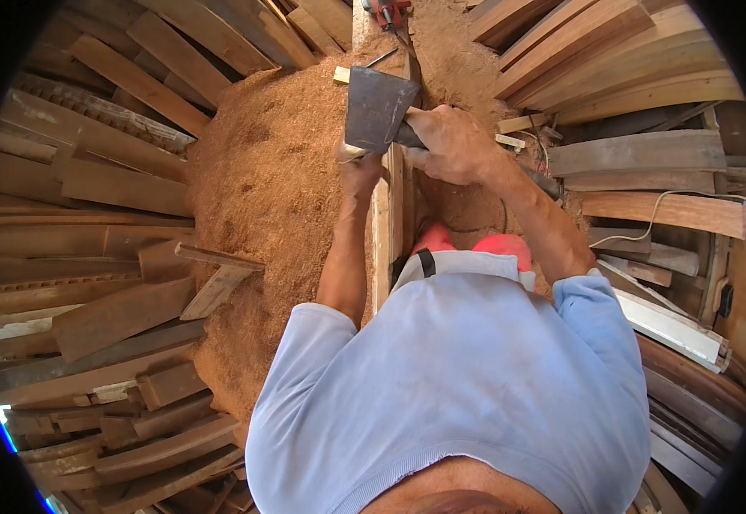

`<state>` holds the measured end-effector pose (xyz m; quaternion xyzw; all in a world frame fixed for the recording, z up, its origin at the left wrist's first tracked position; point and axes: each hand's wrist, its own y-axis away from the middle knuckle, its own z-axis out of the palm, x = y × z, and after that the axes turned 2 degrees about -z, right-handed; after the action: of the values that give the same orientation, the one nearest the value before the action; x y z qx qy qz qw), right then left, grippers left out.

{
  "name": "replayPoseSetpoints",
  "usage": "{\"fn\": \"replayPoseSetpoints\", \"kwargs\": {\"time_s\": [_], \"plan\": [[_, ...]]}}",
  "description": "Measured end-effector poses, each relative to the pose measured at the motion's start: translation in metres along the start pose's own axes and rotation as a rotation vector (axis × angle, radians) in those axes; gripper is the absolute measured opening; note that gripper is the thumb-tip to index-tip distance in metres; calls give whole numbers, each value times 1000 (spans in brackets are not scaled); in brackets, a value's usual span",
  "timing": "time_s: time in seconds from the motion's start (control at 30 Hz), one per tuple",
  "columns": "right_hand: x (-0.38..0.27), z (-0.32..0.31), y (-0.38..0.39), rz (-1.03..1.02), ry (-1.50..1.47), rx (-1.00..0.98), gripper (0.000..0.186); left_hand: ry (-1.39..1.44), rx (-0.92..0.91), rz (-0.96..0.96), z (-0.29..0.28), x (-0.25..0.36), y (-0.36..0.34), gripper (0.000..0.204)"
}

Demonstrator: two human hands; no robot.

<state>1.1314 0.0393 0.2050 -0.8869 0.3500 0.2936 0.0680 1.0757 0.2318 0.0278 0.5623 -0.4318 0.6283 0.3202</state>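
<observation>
A dark, flat, broad-bladed tool (pixel 379 107), wider at its far end, is held up over a long wooden beam (pixel 381 244). My right hand (pixel 454 144) is closed around the short dark grip at the blade's right side. At the blade's near edge is my left hand (pixel 361 171), with its fingers mostly hidden behind the blade. Something pale shows beside that hand, too small to name. Just beyond the blade, a small yellowish block (pixel 341 75) and a thin dark rod lie on or by the beam.
Reddish-brown sawdust (pixel 262 188) covers the ground on both sides of the beam. Stacked planks (pixel 116 248) crowd the left, and more boards (pixel 638 154) the right. A red power tool (pixel 387 12) sits at the beam's far end. A pale cable (pixel 654 206) crosses the right-hand boards.
</observation>
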Motion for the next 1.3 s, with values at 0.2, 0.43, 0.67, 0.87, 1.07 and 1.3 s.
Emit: {"fn": "replayPoseSetpoints", "kwargs": {"time_s": [0.2, 0.43, 0.67, 0.87, 1.07, 1.3], "plan": [[16, 12, -2, 74, -155, 3, 39, 212, 173, -135, -31, -10, -5, 23], [23, 13, 3, 79, -173, 24, 42, 306, 222, -170, -56, -14, -11, 20], [-23, -8, -12, -119, -150, 246, 32, -31, 86, 64, -5, -13, -1, 16], [-7, 3, -16, 19, 226, -107, 31, 1, 22, 35, 4, 10, 1, 16], [-17, 12, -29, -69, 97, 57, 35, 59, 33, 21, 5, -7, 5, 29], [-12, 69, -59, -255, -292, 29, 37, -1104, 41, -25, -37, -26, 86, 79]]}}
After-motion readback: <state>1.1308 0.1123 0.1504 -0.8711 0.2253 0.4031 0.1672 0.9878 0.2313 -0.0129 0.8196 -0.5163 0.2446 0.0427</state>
